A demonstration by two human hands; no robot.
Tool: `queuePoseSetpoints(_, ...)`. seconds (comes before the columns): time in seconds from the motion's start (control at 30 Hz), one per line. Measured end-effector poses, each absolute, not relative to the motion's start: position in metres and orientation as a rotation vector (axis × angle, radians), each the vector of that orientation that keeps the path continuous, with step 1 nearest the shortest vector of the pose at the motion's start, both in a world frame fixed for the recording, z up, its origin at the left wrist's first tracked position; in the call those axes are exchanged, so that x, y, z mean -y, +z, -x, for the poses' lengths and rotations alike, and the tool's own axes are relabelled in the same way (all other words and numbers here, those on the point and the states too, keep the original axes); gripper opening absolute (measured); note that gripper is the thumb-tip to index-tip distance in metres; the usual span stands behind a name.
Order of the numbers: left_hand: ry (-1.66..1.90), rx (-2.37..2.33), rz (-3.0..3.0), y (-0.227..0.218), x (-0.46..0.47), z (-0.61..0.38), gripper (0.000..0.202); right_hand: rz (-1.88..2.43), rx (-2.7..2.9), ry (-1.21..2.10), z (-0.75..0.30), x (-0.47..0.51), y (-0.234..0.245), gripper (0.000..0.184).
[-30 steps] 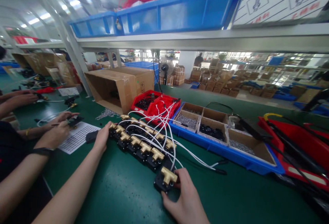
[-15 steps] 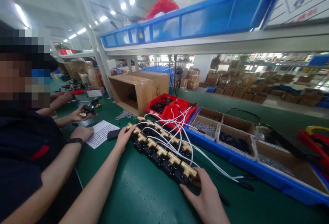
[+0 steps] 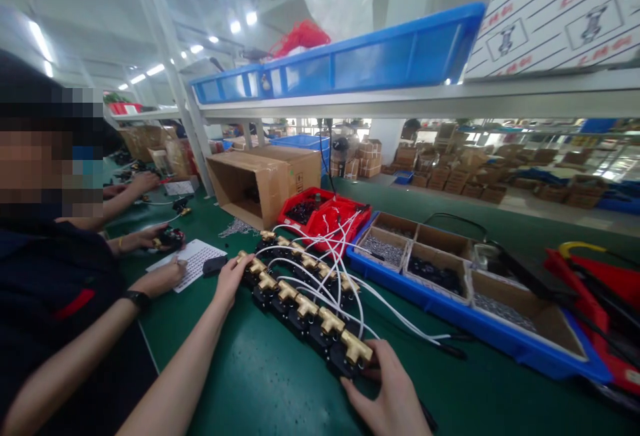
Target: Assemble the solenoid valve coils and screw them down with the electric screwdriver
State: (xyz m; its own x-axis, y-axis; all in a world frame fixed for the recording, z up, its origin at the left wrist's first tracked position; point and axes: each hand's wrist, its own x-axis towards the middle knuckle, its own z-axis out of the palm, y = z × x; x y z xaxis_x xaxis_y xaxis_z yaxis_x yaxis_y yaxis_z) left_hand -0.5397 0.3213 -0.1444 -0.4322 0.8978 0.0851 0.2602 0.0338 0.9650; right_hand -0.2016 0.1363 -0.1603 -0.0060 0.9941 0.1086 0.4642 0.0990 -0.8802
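Two rows of brass tee fittings on black housings, with white cables, lie on the green bench. My left hand [image 3: 231, 281] is closed on the far end of the front row of brass tee fittings [image 3: 306, 305]. At the near end of that row, my right hand [image 3: 387, 389] has its thumb and fingers around the last black housing [image 3: 339, 359]. The back row [image 3: 310, 261] lies just behind, partly under the white cables [image 3: 345, 249]. A small black block [image 3: 215, 265] lies beside my left hand.
To the left, a co-worker's hand [image 3: 163, 275] is over a printed sheet [image 3: 193, 276]. Behind the rows stand an open cardboard box [image 3: 280, 169] and a red bin [image 3: 320, 223]. A blue tray [image 3: 435, 306] with cardboard compartments of small parts is on the right. A shelf [image 3: 380, 106] spans above.
The view has swung slightly right. Both my hands keep their places at the ends of the front row. The co-worker's hands and the printed sheet have shifted a little.
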Motion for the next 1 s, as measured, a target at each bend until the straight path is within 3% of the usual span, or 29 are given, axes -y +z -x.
queuePoseSetpoints(0.4, 1.422, -1.749, -1.147, -0.142, -0.256, 0.52, 0.031, 1.465, 1.482, 0.898, 0.176, -0.086, -0.156, 0.03)
queuePoseSetpoints(0.67, 1.473, -1.773, -1.07, -0.137, -0.207, 0.496, 0.054, 1.469, 1.551, 0.919, 0.139, -0.055, -0.146, 0.031)
queuePoseSetpoints(1.0, 1.44, -1.832, -1.059, -0.131, -0.167, 0.461, 0.061, 1.422, 1.546, 0.997, 0.095, -0.026, -0.13, 0.028)
